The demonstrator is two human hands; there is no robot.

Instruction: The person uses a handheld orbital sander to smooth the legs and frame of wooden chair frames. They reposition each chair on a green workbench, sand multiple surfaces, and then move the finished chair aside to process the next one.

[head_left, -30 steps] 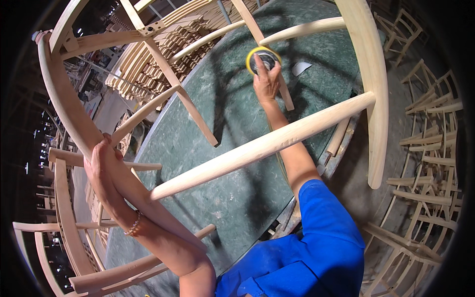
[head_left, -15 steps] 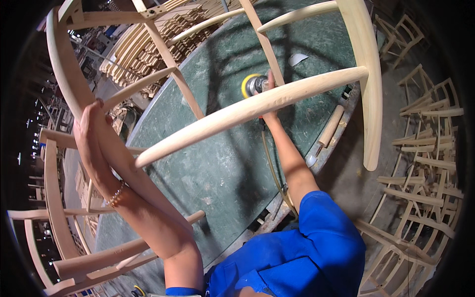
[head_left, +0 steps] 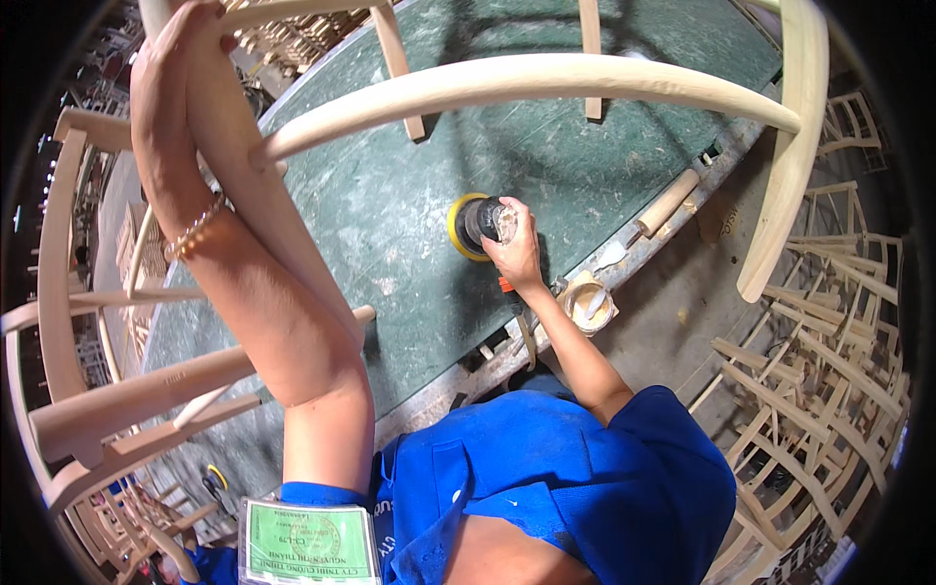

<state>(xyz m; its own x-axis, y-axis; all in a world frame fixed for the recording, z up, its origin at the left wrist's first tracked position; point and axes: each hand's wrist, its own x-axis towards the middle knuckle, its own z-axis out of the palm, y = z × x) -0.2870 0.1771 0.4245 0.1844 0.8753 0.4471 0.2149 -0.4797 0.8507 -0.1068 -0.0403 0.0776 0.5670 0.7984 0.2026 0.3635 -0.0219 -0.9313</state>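
**Inspector:** State of the work?

**Assessor:** A bare wooden chair frame [head_left: 546, 83] is raised above the green counter [head_left: 390, 244]. Its rails look pale and unfinished; no coating shows. How much of it has been smoothed cannot be read from this view, so I judge the sanding as in progress at best. The sander [head_left: 475, 224], yellow pad on edge, sits low over the counter and is apart from the frame at this moment, so no wood is being worked right now.

**Inspector:** Left hand?

**Assessor:** The left hand [head_left: 180, 88] is raised high, fingers wrapped closed round an upright leg of the frame, carrying or steadying it. A bracelet shows at the wrist.

**Inspector:** Right hand?

**Assessor:** The right hand [head_left: 514, 249] is clamped over the sander body, fingers closed round its top. Whether the pad touches the counter I cannot tell.

**Inspector:** Surroundings?

**Assessor:** A small tub [head_left: 590, 304] and a loose wooden dowel [head_left: 668, 203] lie at the counter edge. Stacks of similar frames [head_left: 829, 331] stand on the floor to the right.
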